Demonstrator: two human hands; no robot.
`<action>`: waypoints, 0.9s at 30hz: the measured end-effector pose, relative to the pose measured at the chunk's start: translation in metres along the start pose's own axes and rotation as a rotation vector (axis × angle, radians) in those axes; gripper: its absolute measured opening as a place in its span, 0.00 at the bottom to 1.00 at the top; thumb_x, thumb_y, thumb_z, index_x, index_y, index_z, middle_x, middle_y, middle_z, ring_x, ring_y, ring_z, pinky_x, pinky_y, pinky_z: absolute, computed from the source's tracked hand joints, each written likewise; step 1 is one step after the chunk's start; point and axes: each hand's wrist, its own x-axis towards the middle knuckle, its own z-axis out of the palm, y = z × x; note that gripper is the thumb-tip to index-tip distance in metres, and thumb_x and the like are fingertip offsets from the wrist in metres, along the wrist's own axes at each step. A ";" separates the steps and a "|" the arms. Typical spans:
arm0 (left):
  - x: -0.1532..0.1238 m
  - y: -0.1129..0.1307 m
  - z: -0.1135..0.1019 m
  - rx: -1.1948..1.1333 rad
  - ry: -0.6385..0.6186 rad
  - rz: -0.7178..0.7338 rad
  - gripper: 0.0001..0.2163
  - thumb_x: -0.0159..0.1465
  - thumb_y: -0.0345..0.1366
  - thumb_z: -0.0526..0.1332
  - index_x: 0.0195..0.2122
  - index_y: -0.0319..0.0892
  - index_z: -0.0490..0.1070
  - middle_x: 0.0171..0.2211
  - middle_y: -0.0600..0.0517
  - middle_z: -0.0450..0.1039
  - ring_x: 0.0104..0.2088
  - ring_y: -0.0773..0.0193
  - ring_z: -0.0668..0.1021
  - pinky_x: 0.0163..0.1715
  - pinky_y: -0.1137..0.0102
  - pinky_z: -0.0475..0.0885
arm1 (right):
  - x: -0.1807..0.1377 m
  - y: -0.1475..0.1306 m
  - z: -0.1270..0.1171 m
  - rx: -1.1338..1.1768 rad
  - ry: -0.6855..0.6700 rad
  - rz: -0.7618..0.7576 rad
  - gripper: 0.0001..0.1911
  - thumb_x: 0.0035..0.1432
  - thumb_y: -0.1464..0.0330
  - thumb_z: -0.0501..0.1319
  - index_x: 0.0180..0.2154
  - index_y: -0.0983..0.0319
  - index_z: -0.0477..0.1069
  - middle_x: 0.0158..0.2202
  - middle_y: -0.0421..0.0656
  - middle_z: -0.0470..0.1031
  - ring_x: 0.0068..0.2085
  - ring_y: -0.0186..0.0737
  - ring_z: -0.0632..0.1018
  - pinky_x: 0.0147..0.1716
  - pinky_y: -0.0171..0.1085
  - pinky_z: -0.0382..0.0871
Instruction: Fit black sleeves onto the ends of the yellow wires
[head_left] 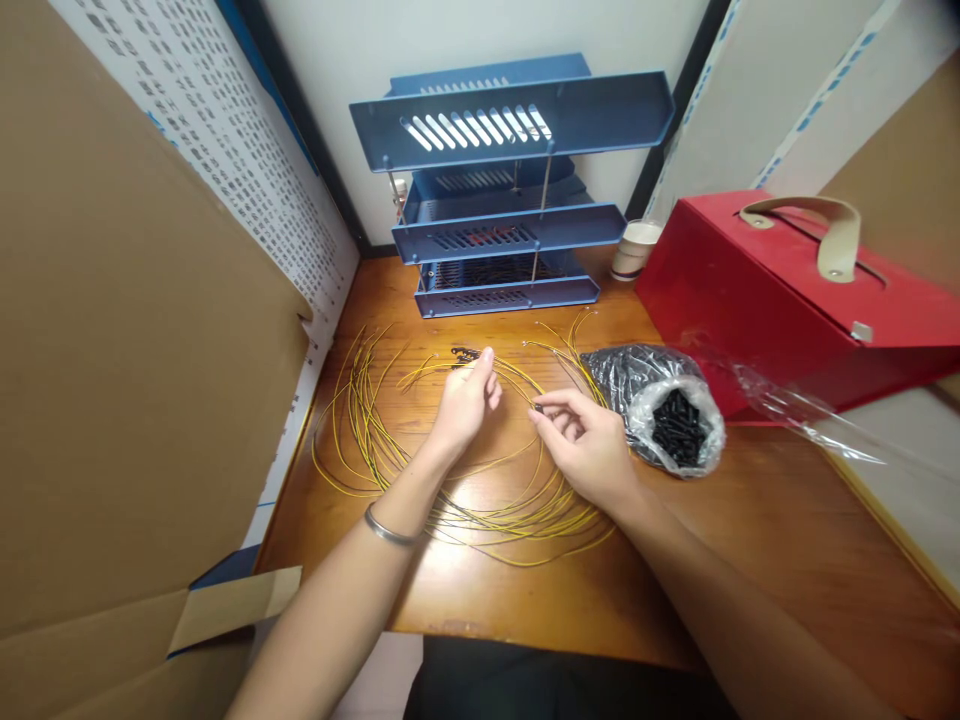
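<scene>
My left hand (pixel 471 395) is closed on thin yellow and black wires, its thumb pressed over the fingers. Just beyond it sit several small black connector-like pieces (pixel 463 356) at the wire ends. A little to the right, my right hand (pixel 581 435) pinches a small dark piece (pixel 537 408) between thumb and fingertips, too small to name. The loose coil of yellow and black wires (pixel 375 440) spreads in a wide ring under both hands. Beside my right hand lies an open clear plastic bag (pixel 637 375) full of small black parts (pixel 677 428).
A blue three-tier letter tray (pixel 510 240) stands at the back of the wooden table (pixel 465 600). A paper cup (pixel 636 250) and a red box (pixel 757 300) with a beige handle stand to its right. Cardboard (pixel 142 330) walls off the left side.
</scene>
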 end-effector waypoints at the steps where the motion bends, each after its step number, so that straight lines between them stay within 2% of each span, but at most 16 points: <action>1: -0.001 0.000 0.000 0.009 -0.008 0.000 0.29 0.64 0.63 0.53 0.16 0.45 0.54 0.13 0.57 0.56 0.16 0.71 0.61 0.22 0.70 0.59 | 0.000 0.000 0.000 -0.002 0.004 0.001 0.06 0.59 0.67 0.64 0.38 0.63 0.76 0.25 0.40 0.76 0.20 0.30 0.70 0.21 0.32 0.63; 5: -0.006 -0.002 0.003 0.112 -0.252 -0.021 0.29 0.63 0.61 0.56 0.16 0.43 0.60 0.15 0.55 0.62 0.18 0.70 0.63 0.23 0.70 0.60 | 0.000 0.001 -0.001 -0.016 0.014 -0.003 0.07 0.59 0.67 0.64 0.39 0.63 0.76 0.26 0.40 0.77 0.20 0.30 0.69 0.21 0.32 0.64; 7: -0.008 -0.002 0.004 0.137 -0.320 -0.029 0.28 0.63 0.60 0.56 0.16 0.42 0.61 0.15 0.55 0.63 0.18 0.70 0.63 0.23 0.71 0.60 | 0.000 0.001 -0.001 -0.020 0.012 -0.001 0.07 0.59 0.67 0.64 0.39 0.63 0.75 0.27 0.41 0.78 0.20 0.30 0.70 0.22 0.32 0.64; 9: -0.007 -0.002 0.005 0.116 -0.286 -0.026 0.28 0.63 0.60 0.56 0.16 0.42 0.60 0.15 0.55 0.63 0.18 0.71 0.62 0.22 0.71 0.60 | 0.000 0.001 -0.002 -0.018 0.007 0.004 0.07 0.60 0.66 0.64 0.39 0.62 0.76 0.28 0.42 0.79 0.21 0.30 0.70 0.22 0.32 0.64; 15: -0.002 -0.001 0.002 -0.025 -0.049 -0.071 0.28 0.63 0.61 0.56 0.18 0.43 0.58 0.14 0.57 0.61 0.16 0.72 0.61 0.20 0.72 0.58 | 0.001 -0.001 -0.002 0.030 0.025 0.017 0.08 0.60 0.65 0.64 0.39 0.63 0.76 0.28 0.42 0.78 0.21 0.30 0.71 0.21 0.31 0.65; 17: -0.004 0.000 0.003 -0.015 -0.076 -0.060 0.26 0.62 0.60 0.59 0.19 0.42 0.61 0.15 0.57 0.63 0.16 0.72 0.62 0.20 0.73 0.59 | 0.001 -0.001 -0.002 0.036 0.038 0.019 0.08 0.60 0.65 0.64 0.39 0.63 0.76 0.28 0.42 0.78 0.21 0.31 0.71 0.21 0.31 0.65; 22: -0.010 -0.001 0.005 0.084 -0.335 -0.053 0.23 0.61 0.55 0.63 0.23 0.39 0.70 0.19 0.55 0.67 0.19 0.72 0.65 0.22 0.73 0.60 | 0.002 -0.001 -0.003 0.033 0.021 0.024 0.07 0.60 0.66 0.63 0.38 0.62 0.75 0.28 0.42 0.79 0.21 0.30 0.70 0.20 0.31 0.63; 27: -0.009 -0.001 0.002 0.177 -0.231 -0.008 0.27 0.65 0.55 0.58 0.16 0.40 0.65 0.15 0.56 0.63 0.18 0.72 0.63 0.24 0.72 0.60 | 0.003 -0.001 -0.004 0.008 0.041 0.001 0.07 0.59 0.67 0.64 0.39 0.63 0.76 0.27 0.41 0.77 0.21 0.30 0.69 0.21 0.31 0.64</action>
